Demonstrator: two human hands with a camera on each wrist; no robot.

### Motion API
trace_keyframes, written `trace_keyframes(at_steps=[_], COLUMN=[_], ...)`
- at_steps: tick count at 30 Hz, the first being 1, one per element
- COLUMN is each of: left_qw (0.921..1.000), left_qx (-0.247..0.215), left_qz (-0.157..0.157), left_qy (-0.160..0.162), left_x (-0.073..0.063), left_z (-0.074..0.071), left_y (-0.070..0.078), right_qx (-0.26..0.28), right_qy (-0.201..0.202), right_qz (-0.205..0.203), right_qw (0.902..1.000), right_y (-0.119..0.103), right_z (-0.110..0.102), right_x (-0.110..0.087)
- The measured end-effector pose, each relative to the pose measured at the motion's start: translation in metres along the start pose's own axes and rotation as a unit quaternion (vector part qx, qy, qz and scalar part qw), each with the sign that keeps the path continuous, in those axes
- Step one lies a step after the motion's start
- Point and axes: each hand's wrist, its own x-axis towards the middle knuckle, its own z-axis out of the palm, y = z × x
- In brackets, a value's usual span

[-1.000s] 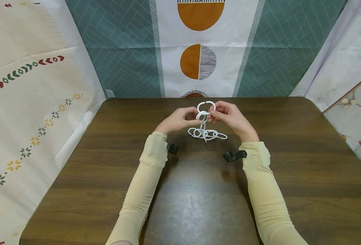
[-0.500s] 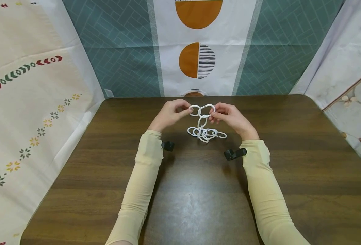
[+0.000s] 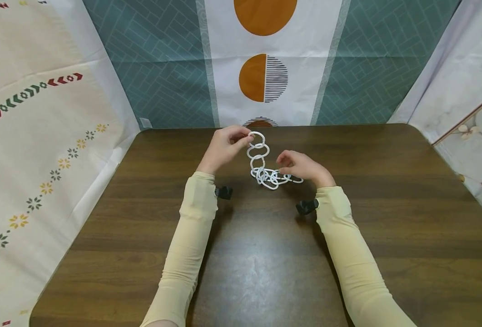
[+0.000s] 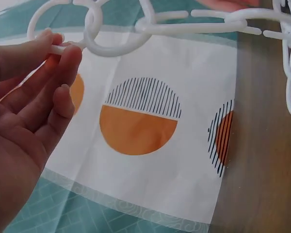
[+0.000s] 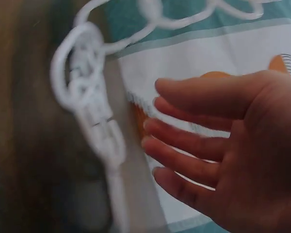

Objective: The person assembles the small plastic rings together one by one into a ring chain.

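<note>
A chain of white plastic rings (image 3: 258,151) hangs from my left hand (image 3: 226,146), its lower links heaped on the wooden table. Thumb and forefinger of the left hand pinch the topmost ring (image 4: 33,19), which has a small gap in it, as the left wrist view shows. My right hand (image 3: 301,166) hovers just above the right side of the heap, its fingers loosely bent and holding nothing. Seen from the right wrist, that hand (image 5: 218,141) is apart from the blurred heaped links (image 5: 89,87).
The brown wooden table (image 3: 151,254) spreads around both arms. Behind its far edge hangs a teal and white patterned cloth (image 3: 167,68). Light printed cloths (image 3: 40,150) hang at the left and right sides. A black wrist camera (image 3: 224,193) sits on each sleeve.
My left hand has taken the end ring and lifted it up and left, stretching several links upright. My right hand has let go of its ring and moved down toward the heap.
</note>
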Motion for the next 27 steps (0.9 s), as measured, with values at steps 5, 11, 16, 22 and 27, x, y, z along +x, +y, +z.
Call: trace_keyframes(at_steps=[5, 11, 16, 22, 27], left_qw=[0.9991, 0.9955, 0.9942, 0.9943, 0.9947], left_qx=[-0.031, -0.056, -0.043, -0.053, -0.063], left_qz=[-0.014, -0.035, -0.041, -0.043, -0.025], left_qy=[0.025, 0.068, 0.089, 0.083, 0.077], left_x=[-0.001, -0.005, -0.008, -0.005, -0.003], left_z=[-0.011, -0.03, -0.039, -0.034, -0.029], left_y=[0.0, -0.006, -0.01, -0.006, 0.001], right_qx=[-0.07, -0.104, -0.107, -0.079, -0.101], right_qy=[-0.018, -0.048, -0.063, -0.078, -0.031], right_qz=[0.024, 0.096, 0.115, 0.099, 0.081], right_qw=[0.9971, 0.9888, 0.9855, 0.9889, 0.9911], right_y=[0.011, 0.018, 0.018, 0.024, 0.008], right_z=[0.005, 0.005, -0.001, -0.008, -0.008], right_x=[0.001, -0.005, -0.01, -0.013, -0.003])
